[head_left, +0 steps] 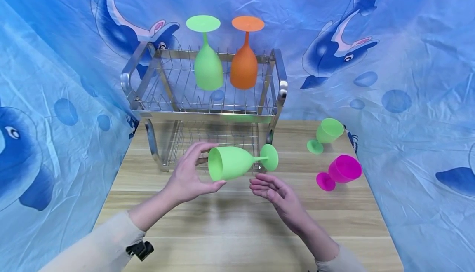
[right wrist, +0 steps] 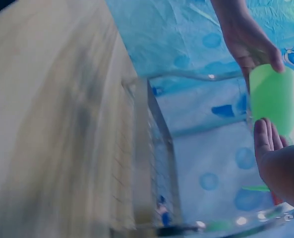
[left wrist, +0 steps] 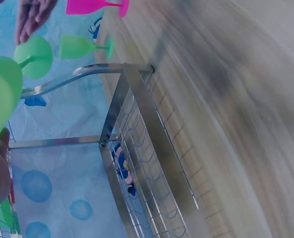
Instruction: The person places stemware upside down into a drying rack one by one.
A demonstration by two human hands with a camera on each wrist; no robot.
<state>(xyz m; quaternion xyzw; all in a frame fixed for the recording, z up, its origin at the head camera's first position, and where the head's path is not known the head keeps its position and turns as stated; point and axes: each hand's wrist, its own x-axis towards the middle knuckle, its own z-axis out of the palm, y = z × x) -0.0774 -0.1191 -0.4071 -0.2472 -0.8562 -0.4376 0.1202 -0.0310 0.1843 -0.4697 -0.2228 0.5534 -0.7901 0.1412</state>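
In the head view my left hand (head_left: 189, 175) holds a light green plastic goblet (head_left: 231, 163) by the rim end of its bowl, thumb below and fingers above. The goblet lies sideways in the air, its mouth to the left and its round foot to the right. Below the stem and foot, my right hand (head_left: 283, 202) is held with its fingers extended and nothing in it. The right wrist view shows the right fingertips (right wrist: 264, 136) close to the green bowl (right wrist: 275, 101); whether they touch it I cannot tell.
A two-tier metal dish rack (head_left: 204, 116) stands behind the hands. Upside down on its upper tier are a green goblet (head_left: 208, 68) and an orange goblet (head_left: 243, 68). At right on the wooden table (head_left: 237, 239) are another green goblet (head_left: 329, 130) and a magenta goblet (head_left: 345, 169).
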